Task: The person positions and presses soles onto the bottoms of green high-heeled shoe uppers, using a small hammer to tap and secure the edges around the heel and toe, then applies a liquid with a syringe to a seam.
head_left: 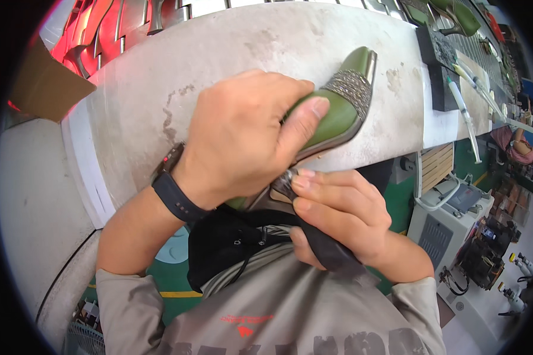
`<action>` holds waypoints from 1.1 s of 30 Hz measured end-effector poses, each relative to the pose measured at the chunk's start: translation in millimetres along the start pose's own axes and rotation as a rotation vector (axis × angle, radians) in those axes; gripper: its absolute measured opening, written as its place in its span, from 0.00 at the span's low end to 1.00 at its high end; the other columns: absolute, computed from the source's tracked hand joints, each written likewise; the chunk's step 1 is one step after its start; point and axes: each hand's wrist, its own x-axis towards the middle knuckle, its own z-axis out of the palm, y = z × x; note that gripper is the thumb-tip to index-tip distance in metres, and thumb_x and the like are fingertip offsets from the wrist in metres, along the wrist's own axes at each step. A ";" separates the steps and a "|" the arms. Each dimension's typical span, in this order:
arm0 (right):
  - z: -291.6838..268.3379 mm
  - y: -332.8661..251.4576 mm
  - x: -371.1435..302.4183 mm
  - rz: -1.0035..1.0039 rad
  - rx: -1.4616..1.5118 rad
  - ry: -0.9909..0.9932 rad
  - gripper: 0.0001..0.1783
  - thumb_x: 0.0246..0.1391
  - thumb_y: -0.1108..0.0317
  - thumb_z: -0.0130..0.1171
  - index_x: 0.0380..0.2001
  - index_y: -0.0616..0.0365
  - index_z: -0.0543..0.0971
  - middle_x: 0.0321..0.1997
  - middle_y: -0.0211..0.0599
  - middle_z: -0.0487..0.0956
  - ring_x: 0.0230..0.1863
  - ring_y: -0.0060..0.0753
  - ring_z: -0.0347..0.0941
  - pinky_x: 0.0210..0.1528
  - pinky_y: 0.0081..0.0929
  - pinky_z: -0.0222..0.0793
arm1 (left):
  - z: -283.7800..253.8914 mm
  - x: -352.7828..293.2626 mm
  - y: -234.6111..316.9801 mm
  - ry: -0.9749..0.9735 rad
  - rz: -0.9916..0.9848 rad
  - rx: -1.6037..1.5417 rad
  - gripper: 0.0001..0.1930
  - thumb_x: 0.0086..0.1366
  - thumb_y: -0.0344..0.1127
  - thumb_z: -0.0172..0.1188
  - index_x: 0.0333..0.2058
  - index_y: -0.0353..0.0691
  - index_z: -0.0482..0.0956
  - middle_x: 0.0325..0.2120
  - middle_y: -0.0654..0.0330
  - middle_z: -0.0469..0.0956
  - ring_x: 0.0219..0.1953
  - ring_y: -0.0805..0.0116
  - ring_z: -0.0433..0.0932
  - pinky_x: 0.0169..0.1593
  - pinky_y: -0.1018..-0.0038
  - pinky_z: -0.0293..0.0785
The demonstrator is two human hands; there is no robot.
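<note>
My left hand (243,130) is closed around a green shoe (337,112) with a pointed toe, a glittery dark band and a brown sole edge. Its toe points away and to the right over the table. My right hand (343,213) is closed at the shoe's rear, close to my body. Under its fingers runs a long dark piece that looks like the shoe's heel (328,242). At my fingertips a small dark, shiny bit (284,182) lies against the sole; its kind cannot be made out. My left hand hides the shoe's middle.
A pale, stained worktable (266,35) lies in front of me. Shoes (456,18) stand on a slatted metal conveyor along the far side. Dark blocks (438,65) and syringe-like tubes (461,103) lie at the right. A cardboard flap (53,83) juts in at the left.
</note>
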 end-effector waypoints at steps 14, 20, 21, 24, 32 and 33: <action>14.9 0.5 -25.7 0.023 0.019 0.202 0.24 0.42 0.78 0.76 0.46 0.68 0.83 0.46 0.56 0.87 0.47 0.56 0.87 0.51 0.41 0.86 | -10.7 -4.4 0.7 -0.075 -0.078 -0.059 0.17 0.78 0.37 0.56 0.49 0.28 0.87 0.37 0.45 0.87 0.38 0.57 0.87 0.44 0.68 0.80; -1.2 -11.2 -3.0 0.064 -0.041 0.094 0.24 0.39 0.80 0.75 0.44 0.69 0.84 0.42 0.55 0.87 0.41 0.54 0.87 0.47 0.39 0.85 | -6.1 1.0 4.1 -0.010 0.002 0.008 0.16 0.77 0.38 0.58 0.46 0.29 0.87 0.35 0.44 0.87 0.36 0.51 0.87 0.43 0.66 0.80; -3.5 -11.4 3.3 0.064 -0.045 0.099 0.24 0.39 0.80 0.75 0.44 0.69 0.84 0.42 0.55 0.87 0.41 0.54 0.87 0.47 0.39 0.85 | -7.1 2.7 6.8 0.006 -0.012 0.021 0.16 0.77 0.38 0.59 0.45 0.29 0.87 0.34 0.44 0.87 0.36 0.51 0.87 0.43 0.65 0.81; -6.3 -7.4 10.0 0.045 -0.056 0.042 0.21 0.39 0.79 0.75 0.41 0.66 0.84 0.40 0.47 0.87 0.39 0.48 0.87 0.44 0.34 0.84 | -6.4 -1.6 4.3 -0.014 -0.047 -0.003 0.18 0.78 0.41 0.57 0.47 0.29 0.87 0.34 0.44 0.87 0.36 0.54 0.87 0.42 0.67 0.80; -62.2 57.9 -11.8 0.565 0.193 0.207 0.11 0.63 0.71 0.65 0.46 0.66 0.87 0.43 0.37 0.89 0.41 0.22 0.82 0.46 0.21 0.77 | -13.4 -0.9 0.5 -0.175 -0.197 -0.089 0.25 0.84 0.47 0.49 0.53 0.29 0.85 0.38 0.55 0.89 0.40 0.73 0.83 0.48 0.74 0.78; -68.3 70.6 -20.1 0.697 0.406 0.358 0.12 0.65 0.70 0.66 0.47 0.67 0.86 0.44 0.40 0.88 0.44 0.26 0.84 0.48 0.23 0.80 | -12.6 0.3 0.6 -0.182 -0.192 -0.085 0.25 0.84 0.47 0.49 0.53 0.29 0.85 0.38 0.55 0.89 0.40 0.73 0.83 0.48 0.74 0.78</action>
